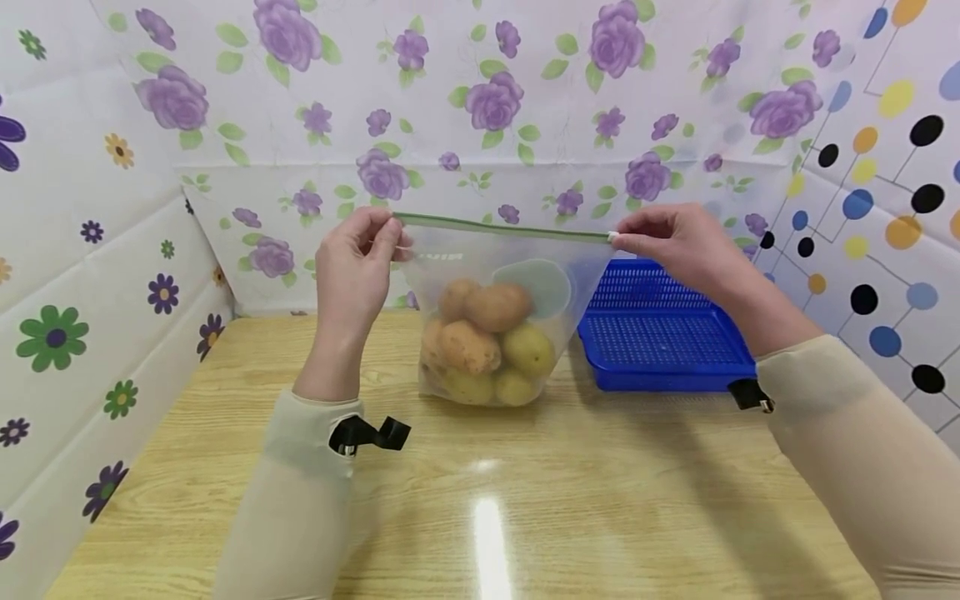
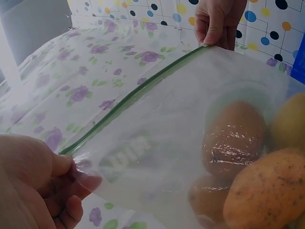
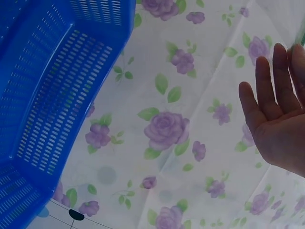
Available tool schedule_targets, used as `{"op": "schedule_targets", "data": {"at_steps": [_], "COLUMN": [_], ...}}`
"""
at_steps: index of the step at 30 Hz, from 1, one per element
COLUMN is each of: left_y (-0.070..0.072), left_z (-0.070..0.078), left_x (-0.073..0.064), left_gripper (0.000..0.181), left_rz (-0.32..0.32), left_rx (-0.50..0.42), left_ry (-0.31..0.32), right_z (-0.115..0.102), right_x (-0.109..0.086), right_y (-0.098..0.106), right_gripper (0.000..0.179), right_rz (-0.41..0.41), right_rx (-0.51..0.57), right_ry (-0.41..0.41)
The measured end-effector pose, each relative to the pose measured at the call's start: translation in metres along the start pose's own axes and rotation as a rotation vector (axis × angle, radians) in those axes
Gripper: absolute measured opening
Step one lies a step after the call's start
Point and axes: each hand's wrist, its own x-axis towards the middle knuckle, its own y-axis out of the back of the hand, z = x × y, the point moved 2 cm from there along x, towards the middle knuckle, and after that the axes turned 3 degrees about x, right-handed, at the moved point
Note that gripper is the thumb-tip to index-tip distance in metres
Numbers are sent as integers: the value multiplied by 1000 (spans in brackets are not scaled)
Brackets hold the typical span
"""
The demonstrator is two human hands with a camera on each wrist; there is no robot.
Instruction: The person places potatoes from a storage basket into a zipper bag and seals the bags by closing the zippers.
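A clear zip bag [image 1: 517,262] with a green strip along its top stands on the table, holding several brown and yellowish potatoes [image 1: 497,307]. My left hand [image 1: 356,262] pinches the bag's top left corner. At the other end of the strip, my right hand [image 1: 678,242] pinches the corner by a small white slider [image 1: 612,237]. Between both hands the green strip [image 2: 133,98] is stretched nearly straight in the left wrist view. Only part of the right hand [image 3: 281,105] shows in the right wrist view, its outer fingers extended.
A blue perforated plastic basket [image 1: 660,342] stands on the wood-grain table [image 1: 600,500], to the right of the bag and below my right forearm. Flowered cloth [image 1: 450,108] hangs behind, and a dotted sheet [image 1: 885,208] borders the right side.
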Motion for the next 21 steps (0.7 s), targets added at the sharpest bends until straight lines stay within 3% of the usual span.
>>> {"op": "schedule_targets", "data": {"at_steps": [7, 14, 17, 21], "left_y": [15, 34, 32, 20], "left_z": [11, 24, 19, -5], "left_x": [-8, -18, -14, 1], "left_gripper": [18, 20, 20, 18], "left_rz": [-34, -153, -181, -175], "left_rx": [42, -51, -76, -65], "left_ry": [43, 99, 135, 211], "right_z": [-13, -25, -21, -5], "right_x": [-10, -20, -11, 16], "right_y": [5, 17, 15, -3], "right_gripper": [31, 32, 36, 38], "right_rz": [-74, -133, -150, -157], "right_rx": [83, 133, 141, 143], "right_ry": [39, -21, -63, -84]}}
